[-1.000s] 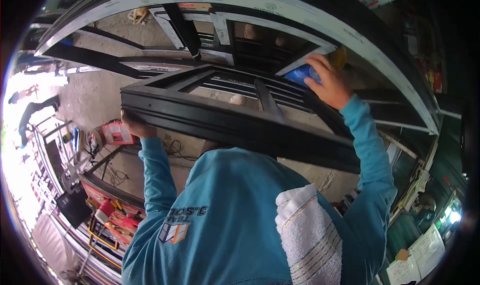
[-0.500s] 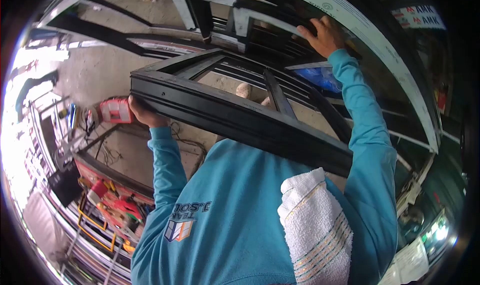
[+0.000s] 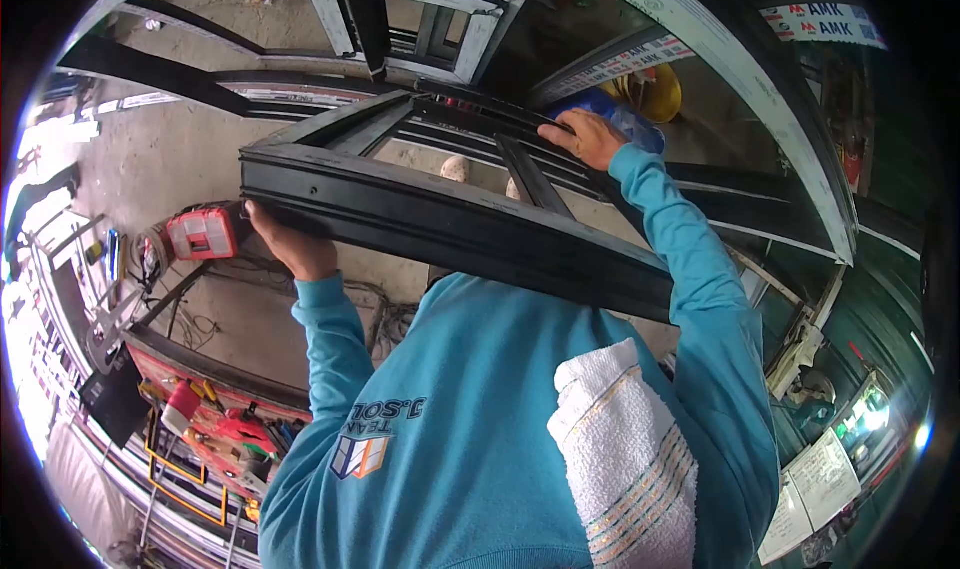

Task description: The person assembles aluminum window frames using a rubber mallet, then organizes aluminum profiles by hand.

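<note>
Frame (image 3: 440, 219) is up in front of the chest, over the floor (image 3: 165, 174); near bar's right end is hidden by the right sleeve (image 3: 695, 259). Left hand (image 3: 297, 249): grip closed on frame's near left corner, from below. Right hand (image 3: 588, 137): at the far bar, fingers bent, can't tell if gripping. Blue plastic (image 3: 640, 129) just beside it. Red case (image 3: 201, 234) left of left hand.

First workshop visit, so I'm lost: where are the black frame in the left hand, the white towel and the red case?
Black frame (image 3: 440, 227), head view: its near rail's outer face.
White towel (image 3: 622, 439), head view: its middle.
Red case (image 3: 203, 233), head view: its visible face.
</note>
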Demonstrator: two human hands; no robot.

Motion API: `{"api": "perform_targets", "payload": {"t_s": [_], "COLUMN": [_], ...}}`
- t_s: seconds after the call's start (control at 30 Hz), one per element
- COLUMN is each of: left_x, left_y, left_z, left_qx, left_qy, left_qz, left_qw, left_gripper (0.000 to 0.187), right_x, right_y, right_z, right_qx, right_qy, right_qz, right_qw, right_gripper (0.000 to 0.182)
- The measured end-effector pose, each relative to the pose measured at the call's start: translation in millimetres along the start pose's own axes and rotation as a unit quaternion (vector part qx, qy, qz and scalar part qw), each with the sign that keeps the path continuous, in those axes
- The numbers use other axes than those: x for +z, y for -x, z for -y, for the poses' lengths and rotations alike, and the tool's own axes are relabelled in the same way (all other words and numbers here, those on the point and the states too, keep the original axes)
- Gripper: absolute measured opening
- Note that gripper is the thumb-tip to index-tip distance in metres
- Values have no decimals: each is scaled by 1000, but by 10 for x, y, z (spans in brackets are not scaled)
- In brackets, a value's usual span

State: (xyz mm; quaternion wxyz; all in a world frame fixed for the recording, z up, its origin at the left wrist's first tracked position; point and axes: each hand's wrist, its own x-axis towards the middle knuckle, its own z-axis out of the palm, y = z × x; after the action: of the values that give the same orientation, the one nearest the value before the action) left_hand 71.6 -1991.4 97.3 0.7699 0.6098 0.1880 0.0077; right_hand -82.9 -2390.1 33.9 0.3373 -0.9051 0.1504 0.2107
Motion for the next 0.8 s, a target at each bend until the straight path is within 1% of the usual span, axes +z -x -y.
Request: {"api": "perform_targets", "payload": {"t_s": [0.03,0.07,0.1,0.13,0.17,0.2,0.23,0.27,0.33,0.4,0.43,0.5,0.53,0.6,0.73,0.77,0.8], "left_x": [135,212,215,284,384,429,437,454,492,489,472,474,445,395,332,361,389], "left_y": [196,389,552,705,869,989,1035,1055,1018,995,966,975,1001,1026,981,993,987], "left_z": [-116,-158,-107,-40,22,75,177,204,164,178,215,228,225,192,220,206,194], "left_qx": [-98,-193,-204,-202,-136,-69,-5,-5,89,95,95,94,90,56,52,65,79], "left_qy": [47,96,159,164,111,54,34,31,-111,-108,-85,-41,-35,-97,-116,-123,-128], "left_qz": [-8,-15,10,8,-26,-62,-52,-59,-39,-53,-52,-33,-28,-78,-55,-52,-50], "left_qw": [994,976,966,965,984,994,998,998,989,988,991,994,995,991,990,989,987], "left_gripper": [47,48,46,46,46,46,48,48,52,48,47,44,46,52,58,60,62], "right_x": [-26,-17,-8,13,-44,-72,-85,-82,-96,-64,17,3,63,17,-258,-303,-350], "right_y": [-9,-39,-90,-124,-60,-89,-154,-159,-54,10,105,305,438,654,794,787,818], "right_z": [43,9,-35,-76,60,58,18,3,73,52,-58,-141,-232,-244,-137,-138,-115], "right_qx": [-13,-14,-16,-19,30,24,22,23,29,3,-32,-74,-95,-90,-84,-120,-117], "right_qy": [-3,1,23,45,26,30,25,19,24,35,24,23,20,9,-4,-6,-6], "right_qz": [-4,-5,-13,-20,-37,-33,-2,30,52,32,-17,-64,-88,-80,-57,-80,-83], "right_qw": [1000,1000,1000,999,998,999,999,999,998,999,999,995,991,993,995,990,990], "right_gripper": [79,79,81,82,87,87,88,90,88,87,86,87,87,87,84,81,81]}}
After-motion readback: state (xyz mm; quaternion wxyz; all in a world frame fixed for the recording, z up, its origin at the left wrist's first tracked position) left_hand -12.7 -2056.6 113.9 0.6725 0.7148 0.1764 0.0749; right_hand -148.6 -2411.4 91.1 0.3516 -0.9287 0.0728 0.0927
